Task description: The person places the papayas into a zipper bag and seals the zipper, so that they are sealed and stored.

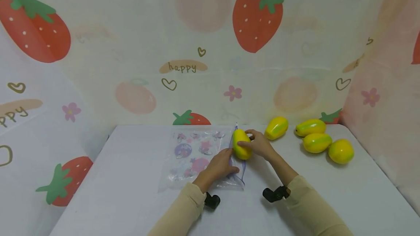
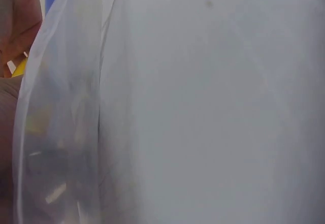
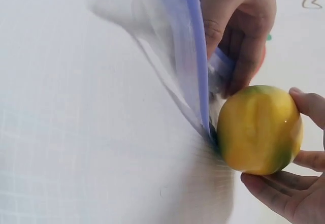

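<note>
My right hand (image 1: 260, 145) holds a yellow-green papaya (image 1: 241, 144) by its sides, thumb and fingertips spread around it. The papaya stands at the mouth of a clear zip bag (image 1: 183, 170) with pink and purple prints and a purple zip edge. My left hand (image 1: 218, 166) grips the bag at its mouth, thumb and fingers apart, and the purple edge (image 3: 193, 41) gapes in the right wrist view. There the papaya (image 3: 260, 130) sits right at the opening, just below the left fingers. Clear film (image 2: 61, 107) covers part of the left hand in the left wrist view.
Another papaya (image 1: 276, 128) lies at the back, right of the hands. Farther right is a group of three papayas, one (image 1: 317, 143) in the middle. A strawberry-printed cloth (image 1: 203, 39) hangs behind the white table (image 1: 131, 163).
</note>
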`<state>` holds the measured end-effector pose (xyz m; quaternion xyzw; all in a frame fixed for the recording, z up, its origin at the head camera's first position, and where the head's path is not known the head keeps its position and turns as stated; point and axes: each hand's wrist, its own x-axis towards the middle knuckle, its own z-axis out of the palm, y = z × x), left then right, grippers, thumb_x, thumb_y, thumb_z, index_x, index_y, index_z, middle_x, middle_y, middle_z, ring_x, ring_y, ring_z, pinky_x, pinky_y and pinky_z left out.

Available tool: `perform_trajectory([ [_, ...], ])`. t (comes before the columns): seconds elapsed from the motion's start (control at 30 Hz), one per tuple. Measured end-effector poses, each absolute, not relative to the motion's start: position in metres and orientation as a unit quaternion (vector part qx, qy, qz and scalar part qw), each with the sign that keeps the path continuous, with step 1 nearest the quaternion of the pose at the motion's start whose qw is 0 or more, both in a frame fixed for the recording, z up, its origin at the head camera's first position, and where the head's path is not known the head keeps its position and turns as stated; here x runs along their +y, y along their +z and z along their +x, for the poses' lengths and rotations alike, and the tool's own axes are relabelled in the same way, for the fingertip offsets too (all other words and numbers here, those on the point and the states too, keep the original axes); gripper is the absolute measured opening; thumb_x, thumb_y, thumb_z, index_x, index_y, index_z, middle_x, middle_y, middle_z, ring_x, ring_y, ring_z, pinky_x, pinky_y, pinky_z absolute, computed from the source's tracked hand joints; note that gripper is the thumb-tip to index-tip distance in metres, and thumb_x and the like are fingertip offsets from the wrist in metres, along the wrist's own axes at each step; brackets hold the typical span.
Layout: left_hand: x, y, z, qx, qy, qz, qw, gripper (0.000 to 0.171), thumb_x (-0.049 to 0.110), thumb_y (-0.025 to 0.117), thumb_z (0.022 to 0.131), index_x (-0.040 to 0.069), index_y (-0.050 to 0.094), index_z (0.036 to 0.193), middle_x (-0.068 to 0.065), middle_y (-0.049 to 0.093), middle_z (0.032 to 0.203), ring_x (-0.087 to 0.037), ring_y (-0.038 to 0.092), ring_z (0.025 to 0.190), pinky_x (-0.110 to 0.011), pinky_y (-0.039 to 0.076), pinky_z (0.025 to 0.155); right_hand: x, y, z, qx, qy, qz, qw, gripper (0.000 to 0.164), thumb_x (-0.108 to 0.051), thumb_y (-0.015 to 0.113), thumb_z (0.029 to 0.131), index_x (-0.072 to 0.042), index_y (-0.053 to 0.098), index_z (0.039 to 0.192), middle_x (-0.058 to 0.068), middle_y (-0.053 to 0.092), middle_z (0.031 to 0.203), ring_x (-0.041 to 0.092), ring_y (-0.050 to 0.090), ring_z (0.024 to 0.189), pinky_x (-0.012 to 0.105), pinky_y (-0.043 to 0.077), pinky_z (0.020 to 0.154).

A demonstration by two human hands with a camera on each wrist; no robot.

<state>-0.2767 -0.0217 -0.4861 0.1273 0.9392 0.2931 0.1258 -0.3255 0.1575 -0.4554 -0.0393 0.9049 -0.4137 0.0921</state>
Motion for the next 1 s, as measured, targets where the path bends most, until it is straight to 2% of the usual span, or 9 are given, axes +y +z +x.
perform_trajectory([
  [0.27, -0.025, -0.487, -0.28, 0.931, 0.34, 0.108, 0.084, 0.073, 0.022, 0.075, 0.085, 0.006, 0.04, 0.146, -0.013, 0.049, 0.146, -0.029, 0.048, 0.133, -0.044, 0.036, 0.113, 0.158, -0.455, -0.327, 0.909, -0.403, -0.031, 0.104, 0.073, -0.045, 0.07, 0.086, -0.006, 0.045, 0.142, 0.028, 0.054, 0.133, 0.037, 0.057, 0.112, 0.047, 0.051, 0.095],
  [0.43, -0.024, -0.488, -0.282, 0.93, 0.351, 0.098, 0.049, 0.07, 0.018, 0.075, 0.083, 0.0, 0.043, 0.142, -0.018, 0.052, 0.14, -0.032, 0.052, 0.128, -0.044, 0.039, 0.111, 0.157, -0.455, -0.326, 0.909, -0.402, -0.032, 0.101, 0.073, -0.045, 0.07, 0.086, -0.007, 0.045, 0.142, 0.028, 0.054, 0.134, 0.038, 0.057, 0.113, 0.048, 0.051, 0.095],
  [0.53, -0.023, -0.488, -0.284, 0.933, 0.347, 0.087, 0.041, 0.066, 0.017, 0.075, 0.082, -0.004, 0.047, 0.138, -0.019, 0.059, 0.128, -0.031, 0.057, 0.116, -0.044, 0.043, 0.106, 0.157, -0.455, -0.325, 0.908, -0.404, -0.034, 0.1, 0.072, -0.044, 0.07, 0.086, -0.006, 0.045, 0.142, 0.028, 0.054, 0.133, 0.038, 0.057, 0.113, 0.048, 0.052, 0.094],
  [0.63, -0.021, -0.488, -0.286, 0.937, 0.338, 0.07, 0.046, 0.058, 0.019, 0.073, 0.084, -0.004, 0.052, 0.133, -0.013, 0.061, 0.109, -0.024, 0.057, 0.097, -0.039, 0.049, 0.096, 0.157, -0.455, -0.325, 0.908, -0.405, -0.033, 0.098, 0.072, -0.044, 0.071, 0.085, -0.007, 0.045, 0.142, 0.028, 0.054, 0.133, 0.038, 0.057, 0.112, 0.047, 0.052, 0.094],
  [0.73, -0.019, -0.488, -0.288, 0.936, 0.346, 0.052, 0.046, 0.038, 0.018, 0.07, 0.087, -0.003, 0.062, 0.117, -0.007, 0.057, 0.086, -0.018, 0.051, 0.078, -0.031, 0.05, 0.074, 0.156, -0.456, -0.324, 0.908, -0.406, -0.037, 0.093, 0.072, -0.044, 0.07, 0.086, -0.007, 0.045, 0.142, 0.028, 0.054, 0.133, 0.039, 0.057, 0.113, 0.048, 0.052, 0.094],
  [0.83, -0.017, -0.488, -0.288, 0.933, 0.356, 0.044, 0.037, 0.017, 0.016, 0.068, 0.087, 0.0, 0.066, 0.091, -0.002, 0.049, 0.068, -0.015, 0.046, 0.063, -0.026, 0.04, 0.056, 0.155, -0.456, -0.322, 0.908, -0.407, -0.036, 0.089, 0.073, -0.045, 0.07, 0.086, -0.008, 0.045, 0.143, 0.027, 0.055, 0.133, 0.039, 0.056, 0.115, 0.047, 0.051, 0.095],
  [0.9, -0.016, -0.488, -0.287, 0.932, 0.358, 0.043, 0.029, 0.017, 0.015, 0.067, 0.087, 0.002, 0.064, 0.077, 0.0, 0.044, 0.06, -0.014, 0.043, 0.057, -0.023, 0.034, 0.051, 0.154, -0.457, -0.321, 0.908, -0.409, -0.035, 0.086, 0.073, -0.046, 0.07, 0.086, -0.008, 0.044, 0.143, 0.027, 0.055, 0.132, 0.039, 0.056, 0.115, 0.047, 0.051, 0.096],
  [1.0, -0.015, -0.489, -0.286, 0.932, 0.36, 0.04, 0.019, 0.022, 0.012, 0.064, 0.086, 0.005, 0.06, 0.066, 0.002, 0.038, 0.054, -0.013, 0.038, 0.051, -0.022, 0.03, 0.047, 0.155, -0.459, -0.319, 0.907, -0.414, -0.035, 0.074, 0.073, -0.046, 0.07, 0.086, -0.008, 0.044, 0.144, 0.026, 0.057, 0.131, 0.038, 0.057, 0.113, 0.046, 0.051, 0.095],
])
